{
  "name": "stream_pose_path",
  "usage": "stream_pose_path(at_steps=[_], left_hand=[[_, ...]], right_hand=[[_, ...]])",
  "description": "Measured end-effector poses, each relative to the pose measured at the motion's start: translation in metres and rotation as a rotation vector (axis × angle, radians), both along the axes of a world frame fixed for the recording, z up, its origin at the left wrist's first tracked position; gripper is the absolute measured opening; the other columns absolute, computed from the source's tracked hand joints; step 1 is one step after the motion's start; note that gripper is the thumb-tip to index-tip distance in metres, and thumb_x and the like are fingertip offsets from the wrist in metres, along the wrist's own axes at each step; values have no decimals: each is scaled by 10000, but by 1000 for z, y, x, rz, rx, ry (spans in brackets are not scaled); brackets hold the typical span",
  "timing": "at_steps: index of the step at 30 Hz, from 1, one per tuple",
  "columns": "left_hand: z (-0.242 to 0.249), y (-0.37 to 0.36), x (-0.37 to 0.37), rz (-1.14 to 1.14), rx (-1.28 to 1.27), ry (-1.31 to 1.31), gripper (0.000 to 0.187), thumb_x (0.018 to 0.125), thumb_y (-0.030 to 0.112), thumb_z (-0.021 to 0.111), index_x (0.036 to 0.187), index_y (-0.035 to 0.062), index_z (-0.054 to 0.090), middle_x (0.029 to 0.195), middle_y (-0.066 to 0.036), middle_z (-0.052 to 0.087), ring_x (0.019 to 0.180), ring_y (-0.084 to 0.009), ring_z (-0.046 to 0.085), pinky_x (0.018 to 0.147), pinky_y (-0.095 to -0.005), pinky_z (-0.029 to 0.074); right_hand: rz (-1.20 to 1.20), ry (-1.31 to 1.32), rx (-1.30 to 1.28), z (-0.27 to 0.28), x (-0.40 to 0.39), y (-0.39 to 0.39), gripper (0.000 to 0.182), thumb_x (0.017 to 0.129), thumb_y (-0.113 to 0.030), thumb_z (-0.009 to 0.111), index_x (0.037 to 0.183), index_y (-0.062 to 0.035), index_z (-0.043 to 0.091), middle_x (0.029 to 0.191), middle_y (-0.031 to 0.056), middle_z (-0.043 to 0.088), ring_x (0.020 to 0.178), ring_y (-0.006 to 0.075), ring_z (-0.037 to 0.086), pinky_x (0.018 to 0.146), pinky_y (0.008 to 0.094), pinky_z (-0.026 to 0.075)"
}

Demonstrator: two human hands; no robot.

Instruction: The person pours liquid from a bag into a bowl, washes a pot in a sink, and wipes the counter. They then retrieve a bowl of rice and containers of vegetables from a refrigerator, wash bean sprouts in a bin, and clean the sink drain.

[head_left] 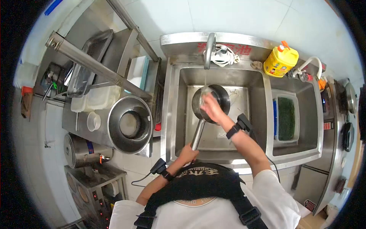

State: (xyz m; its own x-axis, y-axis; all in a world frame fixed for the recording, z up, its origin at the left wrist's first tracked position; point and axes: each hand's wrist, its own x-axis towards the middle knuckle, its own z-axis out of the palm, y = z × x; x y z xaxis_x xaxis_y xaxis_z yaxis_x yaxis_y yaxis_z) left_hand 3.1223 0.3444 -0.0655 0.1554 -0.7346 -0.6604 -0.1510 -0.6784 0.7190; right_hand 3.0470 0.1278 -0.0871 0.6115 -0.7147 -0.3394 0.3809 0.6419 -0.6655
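Observation:
In the large sink basin (236, 143), a dark round pan (223, 93) sits under the metal faucet (209, 49), with a stream of water falling into it. My left hand (187, 154) is wrapped round the end of the pan's metal handle (198, 133), near the front edge of the sink. Over the pan's inside is my right hand (212, 108), its fingers partly blurred by motion and water; whether they hold anything is unclear.
A yellow jug (281, 61) and a coiled white hose (224, 57) stand behind the basins. The right basin holds a tray with a green scouring pad (286, 118). On the left counter are a large metal bowl (114, 124) and plastic containers (100, 98).

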Motion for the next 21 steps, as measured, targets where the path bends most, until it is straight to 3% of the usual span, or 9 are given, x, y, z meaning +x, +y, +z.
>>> stream_pose_path(at_steps=[3, 5, 7, 9, 12, 13, 15, 17, 21], left_hand=[[10, -4, 0, 35, 30, 81, 224, 706, 97, 552, 874, -25, 465, 524, -59, 498, 411, -137, 502, 386, -288, 410], [10, -6, 10, 36, 7, 66, 220, 708, 83, 552, 877, -26, 461, 524, -52, 490, 408, -133, 494, 379, -283, 398], [10, -2, 19, 39, -5, 67, 217, 710, 69, 552, 880, -28, 457, 523, -46, 482, 405, -130, 485, 372, -278, 385], [16, -1, 25, 80, -4, 252, 187, 719, 43, 548, 862, -21, 445, 518, -30, 459, 391, -118, 452, 361, -265, 354], [18, 1, 15, 59, 7, 297, 164, 732, 31, 541, 841, -5, 424, 513, -24, 446, 384, -105, 426, 362, -256, 337], [15, 2, 11, 80, 4, 349, 167, 733, 30, 540, 840, -3, 416, 513, -26, 447, 384, -102, 424, 364, -253, 337], [22, 0, 2, 60, 23, 343, 180, 739, 32, 533, 864, -9, 409, 512, -30, 445, 389, -105, 431, 367, -256, 344], [25, -2, -3, -43, 9, 285, 189, 744, 38, 527, 882, -11, 407, 511, -32, 446, 387, -108, 435, 370, -259, 355], [24, -3, 8, 23, -11, 208, 195, 743, 35, 517, 895, -19, 407, 515, -42, 465, 393, -111, 457, 370, -262, 371]], right_hand=[[-108, -103, 85, 10, 4, -7, 272, 900, -282, 454, 1033, -46, 477, 956, 10, 527, 835, 117, 517, 791, 298, 409], [473, 524, -422, 11, -16, 6, 453, 898, -315, 430, 1150, 60, 457, 1084, 72, 540, 1022, 186, 477, 873, 310, 368], [614, 816, -1246, -9, -36, 5, 295, 826, -208, 484, 855, 71, 574, 939, 165, 579, 847, 291, 541, 803, 350, 416], [818, 1295, -1468, -13, -58, -9, 210, 775, -124, 483, 797, 55, 591, 893, 183, 571, 831, 350, 518, 746, 365, 446], [137, 1480, -1723, -25, -64, -41, 234, 699, 8, 482, 918, 75, 530, 920, 219, 480, 866, 354, 503, 685, 354, 463], [23, 1391, -1489, -35, -54, -52, 381, 649, 23, 518, 1027, 66, 513, 963, 245, 478, 958, 372, 432, 841, 407, 382], [-80, 1150, -1400, -2, -35, -49, 419, 654, 55, 479, 1069, 83, 437, 1026, 267, 423, 961, 407, 417, 849, 426, 369], [154, 699, -1039, -8, -17, -40, 414, 656, 73, 458, 1067, 82, 414, 1057, 266, 385, 985, 427, 398, 857, 437, 356], [564, 443, -1331, 1, -25, -5, 188, 715, 78, 466, 892, 24, 500, 870, 182, 496, 826, 336, 497, 733, 360, 407]])
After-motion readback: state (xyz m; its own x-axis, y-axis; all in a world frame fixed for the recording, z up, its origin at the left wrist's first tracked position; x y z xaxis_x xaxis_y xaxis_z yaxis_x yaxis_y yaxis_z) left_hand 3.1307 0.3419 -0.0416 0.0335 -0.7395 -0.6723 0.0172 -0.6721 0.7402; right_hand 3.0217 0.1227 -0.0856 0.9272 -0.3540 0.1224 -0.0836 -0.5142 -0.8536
